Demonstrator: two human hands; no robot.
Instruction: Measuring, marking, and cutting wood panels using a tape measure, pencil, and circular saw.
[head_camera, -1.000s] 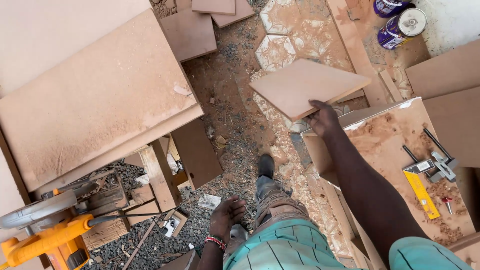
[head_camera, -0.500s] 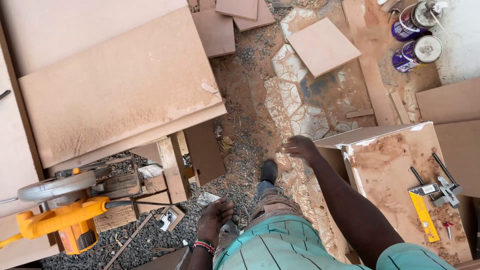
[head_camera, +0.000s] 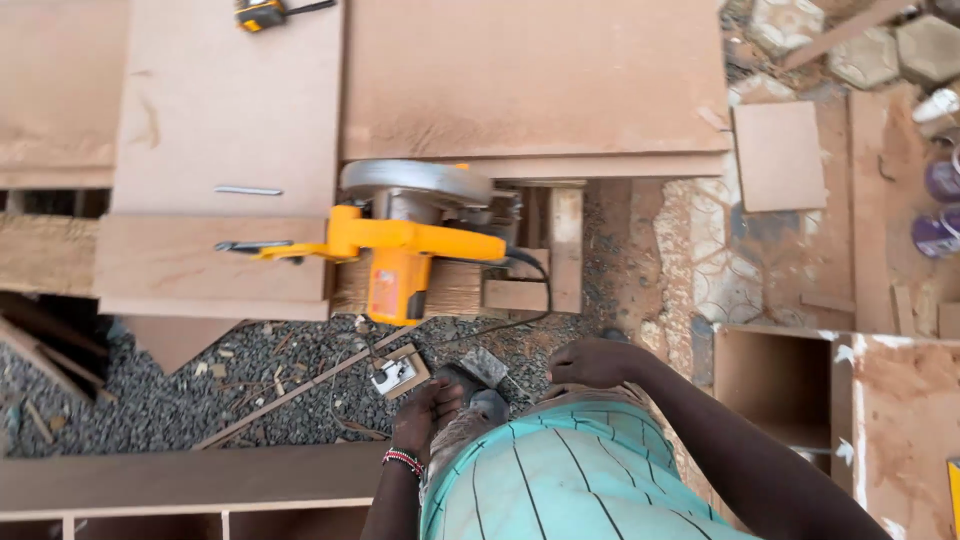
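My left hand (head_camera: 426, 408) hangs by my hip with a beaded bracelet at the wrist, empty, fingers loosely apart, above a small white socket block (head_camera: 392, 375) on the gravel. My right hand (head_camera: 592, 362) is drawn in front of my striped shirt, fingers curled with nothing in them. Ahead of both hands, a yellow circular saw (head_camera: 400, 245) rests on the bench against a long brown board (head_camera: 530, 75). A small square board (head_camera: 778, 155) lies flat on the paved ground at the right, well away from my right hand.
Wide brown boards (head_camera: 225, 110) cover the bench, with a yellow tape measure (head_camera: 260, 12) at the far edge. An open wooden box (head_camera: 775, 385) stands at the right, purple-topped cans (head_camera: 940, 205) beyond it. A shelf frame (head_camera: 190, 485) lies at bottom left. Offcuts litter the gravel.
My right hand let go of the square board, which now lies on the ground, and pulled back to my body. The view swung from the paved ground to the bench and saw.
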